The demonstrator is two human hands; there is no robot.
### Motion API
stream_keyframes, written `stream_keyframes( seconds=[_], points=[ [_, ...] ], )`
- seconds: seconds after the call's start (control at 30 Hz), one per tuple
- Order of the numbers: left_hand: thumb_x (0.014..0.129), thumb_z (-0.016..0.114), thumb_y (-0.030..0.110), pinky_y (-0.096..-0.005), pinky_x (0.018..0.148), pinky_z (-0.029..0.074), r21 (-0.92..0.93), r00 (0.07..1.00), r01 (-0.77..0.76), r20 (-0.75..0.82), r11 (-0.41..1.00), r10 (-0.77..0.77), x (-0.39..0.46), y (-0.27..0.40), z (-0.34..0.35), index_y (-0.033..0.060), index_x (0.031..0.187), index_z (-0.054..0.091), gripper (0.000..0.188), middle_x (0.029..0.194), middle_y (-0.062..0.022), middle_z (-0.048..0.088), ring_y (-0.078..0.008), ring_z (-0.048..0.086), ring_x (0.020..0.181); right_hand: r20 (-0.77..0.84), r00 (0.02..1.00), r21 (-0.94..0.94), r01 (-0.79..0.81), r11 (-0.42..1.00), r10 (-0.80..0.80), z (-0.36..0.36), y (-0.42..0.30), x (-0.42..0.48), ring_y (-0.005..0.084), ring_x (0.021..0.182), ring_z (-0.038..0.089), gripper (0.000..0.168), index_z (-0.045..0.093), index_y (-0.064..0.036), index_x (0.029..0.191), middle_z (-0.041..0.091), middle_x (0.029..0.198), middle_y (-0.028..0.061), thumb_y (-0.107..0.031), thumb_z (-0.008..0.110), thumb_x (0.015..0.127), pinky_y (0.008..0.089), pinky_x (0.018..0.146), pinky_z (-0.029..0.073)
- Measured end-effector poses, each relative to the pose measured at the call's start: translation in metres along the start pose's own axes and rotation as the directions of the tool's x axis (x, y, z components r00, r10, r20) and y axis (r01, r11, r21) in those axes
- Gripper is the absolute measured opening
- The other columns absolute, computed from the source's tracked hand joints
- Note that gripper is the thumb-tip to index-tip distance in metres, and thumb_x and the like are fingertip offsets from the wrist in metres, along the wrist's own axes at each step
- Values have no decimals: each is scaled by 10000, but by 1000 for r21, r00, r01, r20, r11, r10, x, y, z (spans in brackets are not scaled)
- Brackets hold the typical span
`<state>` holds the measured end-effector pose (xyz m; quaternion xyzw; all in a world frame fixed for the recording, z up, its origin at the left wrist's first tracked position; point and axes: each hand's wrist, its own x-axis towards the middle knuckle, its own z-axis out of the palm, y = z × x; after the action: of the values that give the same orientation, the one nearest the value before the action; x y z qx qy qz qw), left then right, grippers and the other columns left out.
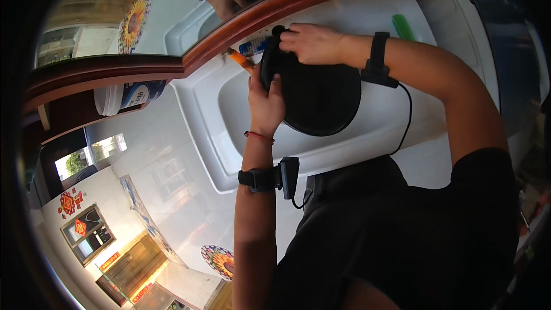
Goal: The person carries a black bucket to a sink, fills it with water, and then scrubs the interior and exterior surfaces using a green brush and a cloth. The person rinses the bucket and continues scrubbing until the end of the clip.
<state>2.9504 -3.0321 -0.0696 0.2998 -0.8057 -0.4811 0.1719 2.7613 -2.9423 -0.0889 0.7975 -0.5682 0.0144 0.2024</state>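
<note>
A round black vessel [325,99], perhaps a pan or basin, is held tilted over the white ceramic sink [202,150]. My left hand [264,103] grips its left rim, with the thumb over the edge. My right hand [314,45] bends its fingers against the upper part of the vessel; whether they hold something there is hidden. Close to the left fingertips is an orange stick-like thing [241,60], partly covered by the hand. Just behind the vessel's rim lies a blue and white scrubber-like item [255,46]. A dark knob [279,30] shows beside the right fingers.
A red-brown wooden mirror frame [275,10] runs close behind the sink. A green brush-like thing [402,27] rests on the sink's right side. On a shelf at left stands a white tub [125,98] bearing writing. A black cable [407,122] hangs from the right wrist strap.
</note>
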Motion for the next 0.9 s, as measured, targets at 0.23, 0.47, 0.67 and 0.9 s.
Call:
stream_keyframes(
  seconds=[0.23,0.47,0.67,0.9],
  points=[
    [894,582,159,-367,905,441,-18,999,39,-26,999,-39,-6,24,14,36,1240,526,372,1096,-194,570,-313,583,1012,750,661,354,-416,837,11,-20,-47,-73,280,1074,473,169,728,-64,801,588,1046,107,-101,607,687,356,885,404],
    [895,587,190,-372,959,394,-30,999,-47,4,998,47,-15,12,32,38,1227,549,367,1131,-187,569,-323,527,1081,830,516,528,-849,-3,-211,-16,-107,-22,329,1010,579,357,633,22,1078,618,1070,232,-90,526,757,404,871,456],
    [907,585,184,-350,996,362,-87,998,-42,41,995,46,-28,13,30,6,1238,529,380,1173,-166,561,-281,514,1122,771,578,632,-745,-212,267,81,-104,19,283,984,577,335,611,-11,1115,617,1070,182,-157,543,821,390,863,453],
    [938,564,220,-297,964,398,-125,997,37,74,991,-28,-40,21,19,-25,1282,484,430,1208,-130,568,-186,537,1088,875,444,463,-884,-65,190,131,-132,9,249,952,574,328,596,-52,1143,618,1052,132,-224,499,882,388,843,458]
  ],
)
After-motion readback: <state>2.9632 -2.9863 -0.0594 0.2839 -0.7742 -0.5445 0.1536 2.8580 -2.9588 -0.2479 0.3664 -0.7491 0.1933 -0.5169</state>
